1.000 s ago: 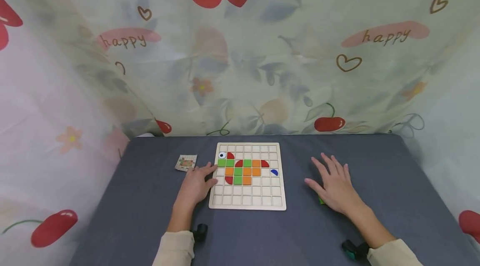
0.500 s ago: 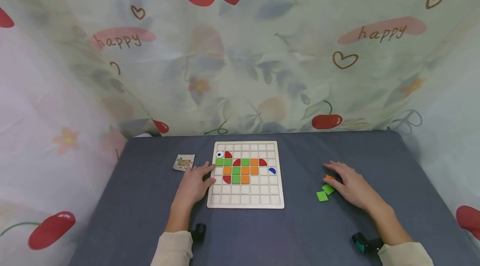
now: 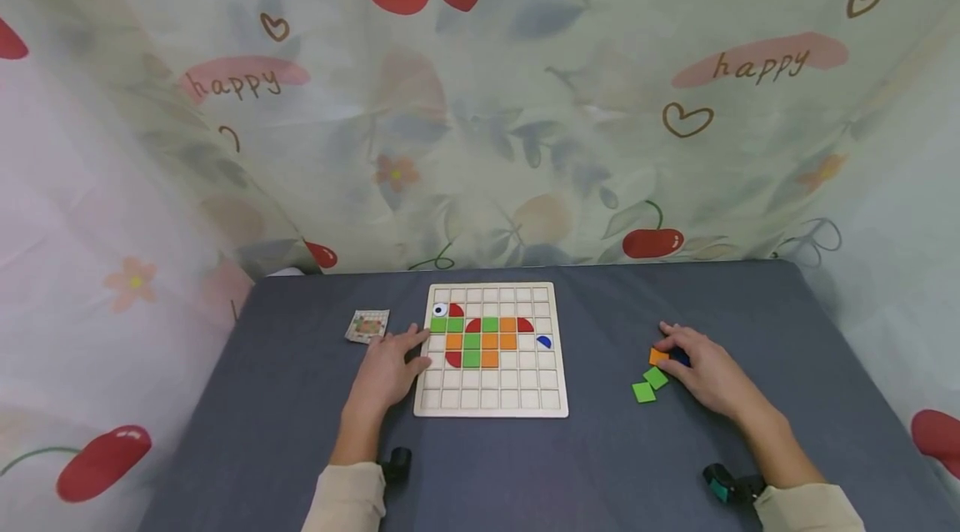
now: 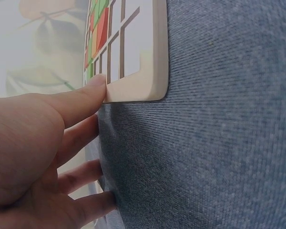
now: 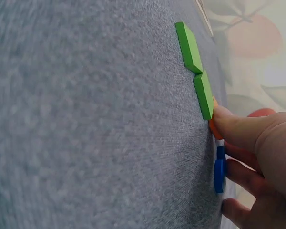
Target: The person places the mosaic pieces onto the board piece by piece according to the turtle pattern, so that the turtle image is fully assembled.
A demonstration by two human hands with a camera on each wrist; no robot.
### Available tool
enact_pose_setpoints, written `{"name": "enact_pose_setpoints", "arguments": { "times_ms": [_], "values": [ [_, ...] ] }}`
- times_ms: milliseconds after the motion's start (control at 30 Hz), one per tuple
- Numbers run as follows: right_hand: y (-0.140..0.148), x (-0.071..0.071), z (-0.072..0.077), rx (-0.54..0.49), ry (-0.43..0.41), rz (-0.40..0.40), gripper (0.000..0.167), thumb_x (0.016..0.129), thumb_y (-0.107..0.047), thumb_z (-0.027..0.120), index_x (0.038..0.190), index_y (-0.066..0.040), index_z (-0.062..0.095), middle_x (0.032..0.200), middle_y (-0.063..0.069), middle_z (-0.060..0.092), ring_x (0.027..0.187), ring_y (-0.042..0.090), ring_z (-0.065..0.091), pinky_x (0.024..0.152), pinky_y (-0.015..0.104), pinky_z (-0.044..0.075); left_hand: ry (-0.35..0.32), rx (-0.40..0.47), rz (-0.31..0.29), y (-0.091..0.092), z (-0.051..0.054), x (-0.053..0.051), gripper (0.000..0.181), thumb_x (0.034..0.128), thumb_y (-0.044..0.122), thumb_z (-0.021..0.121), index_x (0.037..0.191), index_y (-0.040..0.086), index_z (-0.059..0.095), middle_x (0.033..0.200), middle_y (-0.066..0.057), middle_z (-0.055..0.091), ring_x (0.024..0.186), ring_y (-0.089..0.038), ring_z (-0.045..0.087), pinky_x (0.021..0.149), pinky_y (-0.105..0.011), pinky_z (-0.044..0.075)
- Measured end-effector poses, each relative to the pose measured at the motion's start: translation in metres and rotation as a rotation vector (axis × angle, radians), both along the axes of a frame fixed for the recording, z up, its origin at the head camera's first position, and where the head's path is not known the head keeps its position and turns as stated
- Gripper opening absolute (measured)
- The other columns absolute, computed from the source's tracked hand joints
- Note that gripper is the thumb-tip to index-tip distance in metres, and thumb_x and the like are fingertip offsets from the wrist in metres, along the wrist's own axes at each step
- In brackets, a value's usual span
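Observation:
In the head view a pale wooden grid board [image 3: 525, 390] lies on the table, bearing red, green and orange tiles, a round eye piece [image 3: 440, 309] and a blue half-round piece [image 3: 544, 342]. My left hand [image 3: 385, 373] rests at its left edge, thumb and index finger touching the rim. To the right, my right hand [image 3: 711, 372] pinches an orange square tile [image 3: 657, 357] between thumb and index finger. Two green square tiles [image 3: 656, 378] lie just in front of it. Blue pieces [image 5: 219, 174] sit under the right fingers, partly hidden.
A small picture card [image 3: 368, 325] lies left of the board, beyond the left fingers. The dark cloth-covered table [image 3: 495, 474] ends at a patterned curtain [image 3: 480, 182] behind and at the sides.
My right hand has drawn back to the right and lowered onto the loose tiles, uncovering the green ones, and now grips the orange tile. The left hand stays at the board.

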State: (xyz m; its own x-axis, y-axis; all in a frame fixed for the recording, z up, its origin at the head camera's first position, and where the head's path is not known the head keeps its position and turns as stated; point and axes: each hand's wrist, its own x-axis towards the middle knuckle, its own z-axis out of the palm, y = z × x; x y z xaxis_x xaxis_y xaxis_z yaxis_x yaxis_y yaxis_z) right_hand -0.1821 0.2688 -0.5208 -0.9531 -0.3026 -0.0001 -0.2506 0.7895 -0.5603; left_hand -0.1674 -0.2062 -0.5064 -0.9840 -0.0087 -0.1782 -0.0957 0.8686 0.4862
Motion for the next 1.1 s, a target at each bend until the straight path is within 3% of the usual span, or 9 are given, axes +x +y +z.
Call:
{"name": "enact_pose_setpoints", "arguments": {
  "times_ms": [233,500,600,700,833,967,1100],
  "values": [
    [-0.003,-0.001,-0.003,-0.007,0.057,-0.018,0.011,0.094,-0.014,0.073,0.099,-0.012,0.064,0.142,0.028,0.058,0.133,0.050,0.050,0.104,0.068,0.041,0.003,0.017,0.007,0.000,-0.002,0.000,0.055,0.0961,0.026,0.072,0.149,0.020,0.056,0.159,-0.010,0.047,0.151,-0.049,0.032,0.122,-0.065,0.030],
    [-0.019,-0.003,0.000,-0.064,0.179,-0.043,0.018,0.091,-0.010,0.076,0.088,-0.014,0.059,0.123,0.023,0.068,0.121,0.047,0.055,0.102,0.064,0.041,-0.004,0.031,0.015,0.000,-0.003,0.002,0.055,0.0960,0.025,0.072,0.149,0.021,0.056,0.159,-0.009,0.047,0.151,-0.050,0.031,0.121,-0.066,0.031],
    [-0.030,-0.004,0.004,-0.069,0.206,-0.027,0.019,0.090,-0.010,0.078,0.089,-0.015,0.060,0.118,0.019,0.070,0.114,0.041,0.058,0.098,0.057,0.044,-0.004,0.029,0.016,0.000,-0.003,0.002,0.055,0.0961,0.026,0.072,0.149,0.021,0.056,0.159,-0.009,0.047,0.151,-0.050,0.031,0.121,-0.066,0.032],
    [-0.039,-0.006,0.008,-0.060,0.205,-0.024,0.017,0.090,-0.011,0.077,0.092,-0.017,0.061,0.105,0.008,0.073,0.095,0.025,0.064,0.085,0.040,0.050,0.002,0.028,0.010,0.000,-0.005,0.001,0.055,0.0963,0.027,0.071,0.148,0.022,0.056,0.159,-0.008,0.047,0.151,-0.050,0.031,0.121,-0.065,0.032],
    [-0.050,-0.009,0.012,-0.087,0.163,-0.023,0.015,0.093,-0.013,0.075,0.098,-0.016,0.062,0.090,-0.001,0.073,0.071,0.006,0.057,0.063,0.023,0.048,0.004,0.025,0.007,0.000,-0.006,-0.001,0.055,0.0961,0.027,0.072,0.148,0.022,0.056,0.159,-0.007,0.047,0.151,-0.050,0.031,0.120,-0.066,0.032],
    [-0.064,-0.012,0.012,-0.118,0.115,-0.026,0.011,0.096,-0.012,0.071,0.105,-0.014,0.067,0.093,0.001,0.075,0.073,0.007,0.062,0.064,0.021,0.051,0.003,0.024,0.013,-0.001,-0.006,-0.002,0.055,0.0957,0.027,0.072,0.148,0.022,0.057,0.160,-0.006,0.046,0.151,-0.049,0.031,0.120,-0.066,0.032],
    [-0.081,-0.015,0.012,-0.113,0.069,-0.050,0.020,0.096,-0.008,0.070,0.116,-0.011,0.071,0.102,0.005,0.075,0.083,0.013,0.066,0.073,0.027,0.058,0.009,0.023,0.016,-0.002,-0.005,-0.001,0.055,0.0955,0.027,0.072,0.148,0.022,0.057,0.160,-0.006,0.046,0.151,-0.050,0.031,0.120,-0.066,0.033]
  ]
}}
